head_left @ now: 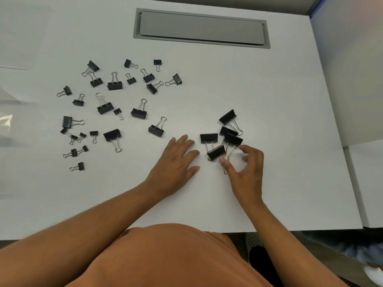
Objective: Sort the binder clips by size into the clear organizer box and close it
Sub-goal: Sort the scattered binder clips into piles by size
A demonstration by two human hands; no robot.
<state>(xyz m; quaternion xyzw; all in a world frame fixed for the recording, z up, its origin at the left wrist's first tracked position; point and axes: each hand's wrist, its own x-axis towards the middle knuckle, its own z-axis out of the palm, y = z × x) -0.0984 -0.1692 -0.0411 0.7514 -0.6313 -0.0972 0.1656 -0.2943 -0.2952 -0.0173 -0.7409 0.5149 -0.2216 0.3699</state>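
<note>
The white bench (269,90) is big and has a grey hatch (202,27) set in its far side. Many black clips (112,100) of mixed sizes lie spread on the left part of the bench. Five big clips (226,135) sit close together in a small pile to the right. The left hand (176,162) lies flat on the bench, fingers straight, holding nothing, just beside the pile. The right hand (246,168) has curled fingers that touch the nearest big clip (216,152) and its wire arms.
</note>
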